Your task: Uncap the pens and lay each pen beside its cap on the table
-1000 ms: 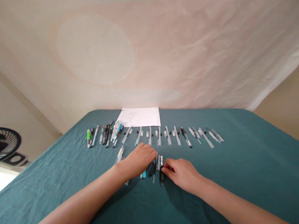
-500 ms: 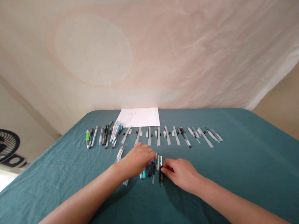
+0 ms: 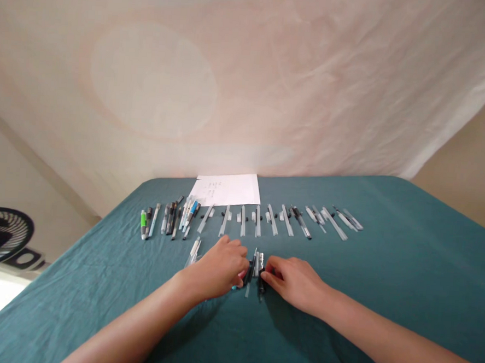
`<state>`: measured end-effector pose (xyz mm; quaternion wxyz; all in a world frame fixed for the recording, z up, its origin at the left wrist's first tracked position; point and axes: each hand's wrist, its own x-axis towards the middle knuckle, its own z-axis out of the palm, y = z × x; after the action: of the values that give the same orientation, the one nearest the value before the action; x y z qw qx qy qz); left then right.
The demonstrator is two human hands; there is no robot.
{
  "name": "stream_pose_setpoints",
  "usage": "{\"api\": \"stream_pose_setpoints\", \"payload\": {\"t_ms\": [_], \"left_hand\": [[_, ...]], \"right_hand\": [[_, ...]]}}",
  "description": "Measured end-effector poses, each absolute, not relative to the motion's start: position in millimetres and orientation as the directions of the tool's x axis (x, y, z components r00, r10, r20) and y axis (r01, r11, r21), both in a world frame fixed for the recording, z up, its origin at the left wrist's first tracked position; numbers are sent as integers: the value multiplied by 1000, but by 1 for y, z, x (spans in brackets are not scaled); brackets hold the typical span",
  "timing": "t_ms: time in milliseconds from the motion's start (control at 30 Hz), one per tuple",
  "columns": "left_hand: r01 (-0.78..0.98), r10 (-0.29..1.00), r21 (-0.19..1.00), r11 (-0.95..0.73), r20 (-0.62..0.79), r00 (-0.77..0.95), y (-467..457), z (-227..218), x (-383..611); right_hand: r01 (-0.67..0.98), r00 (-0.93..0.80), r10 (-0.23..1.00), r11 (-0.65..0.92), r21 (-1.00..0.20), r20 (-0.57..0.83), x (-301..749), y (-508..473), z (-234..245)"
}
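In the middle of the table, a small group of pens and clear pen parts lies between my hands. My left hand (image 3: 224, 267) reaches over its left side, fingers curled down; they hide what they hold, if anything. A bit of a turquoise pen (image 3: 234, 288) shows under those fingertips. Just right of it lie dark pen pieces (image 3: 249, 275) and a clear tube (image 3: 256, 264). My right hand (image 3: 294, 280) is closed, thumb and fingertips on a black pen with a clear barrel (image 3: 261, 284). Beyond my left wrist lie some white and clear pen parts (image 3: 192, 252).
A row of clear pen barrels (image 3: 243, 221) with small caps runs across the green cloth (image 3: 383, 299). Assembled pens (image 3: 172, 220) lie at its left, a green-gripped pen (image 3: 143, 225) outermost. Behind is a white paper (image 3: 237, 189). A fan (image 3: 0, 239) stands beyond the left edge.
My left hand has come slightly nearer and lower, its fingers now covering most of the turquoise pen. My right hand stays in nearly the same place.
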<state>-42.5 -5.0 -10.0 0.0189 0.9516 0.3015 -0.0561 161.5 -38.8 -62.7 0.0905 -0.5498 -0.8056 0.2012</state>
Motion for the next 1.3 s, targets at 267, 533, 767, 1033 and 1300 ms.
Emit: {"api": "stream_pose_setpoints", "payload": {"t_ms": [267, 533, 767, 1033, 1300], "left_hand": [[603, 596, 43, -797, -107, 796, -6, -13, -37], [603, 594, 79, -794, -111, 797, -5, -14, -37], [627, 618, 72, -775, -116, 777, -4, -6, -42], [860, 872, 153, -488, 126, 472, 49, -8, -90], [970, 893, 70, 231, 381, -240, 96, -28, -202]], "right_hand": [[863, -347, 932, 274, -424, -104, 158, -37, -63], [851, -353, 933, 291, -437, -67, 159, -35, -66], [840, -332, 943, 302, -450, 14, 164, -32, -69], [812, -327, 939, 338, -475, 109, 168, -22, -76], [823, -347, 929, 367, -434, 127, 167, -22, -80]]}}
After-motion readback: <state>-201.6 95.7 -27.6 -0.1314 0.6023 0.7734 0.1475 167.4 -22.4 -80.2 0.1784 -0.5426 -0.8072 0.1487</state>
